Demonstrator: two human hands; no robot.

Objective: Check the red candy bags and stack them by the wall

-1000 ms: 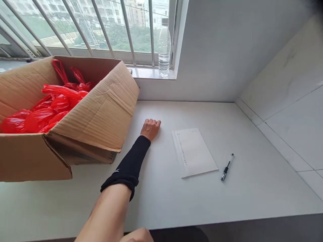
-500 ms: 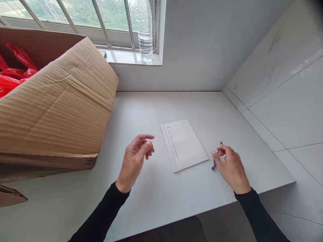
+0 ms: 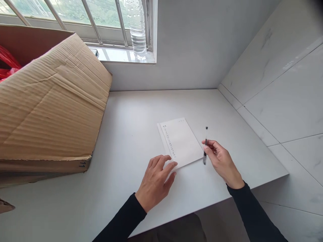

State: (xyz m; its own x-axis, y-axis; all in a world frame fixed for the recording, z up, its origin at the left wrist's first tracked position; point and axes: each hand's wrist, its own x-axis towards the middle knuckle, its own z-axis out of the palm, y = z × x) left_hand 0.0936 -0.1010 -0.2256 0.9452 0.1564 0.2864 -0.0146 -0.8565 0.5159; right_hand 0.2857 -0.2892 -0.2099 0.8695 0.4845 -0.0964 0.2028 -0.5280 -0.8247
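A white notebook [image 3: 185, 143] lies at a slant on the white table, with a column of small dark writing down its left side. My left hand [image 3: 157, 179] is at the notebook's lower left corner, palm down with fingers apart and nothing in them. Whether its fingertips press on the paper I cannot tell. Just right of the notebook, my right hand [image 3: 220, 161] pinches a pen [image 3: 205, 148] between thumb and fingers. The pen has a clear barrel with dark parts and stands nearly upright in view.
A large cardboard box [image 3: 58, 104] with red plastic bags [image 3: 8, 64] inside stands on the left of the table [image 3: 131, 127]. A clear water bottle [image 3: 138, 33] is on the windowsill before a barred window. A tiled wall [image 3: 285, 101] bounds the right side.
My right hand has taken hold of the pen and moved it slightly left, turning it more upright. My left hand has moved right and down to the notebook's corner, its fingers spreading.
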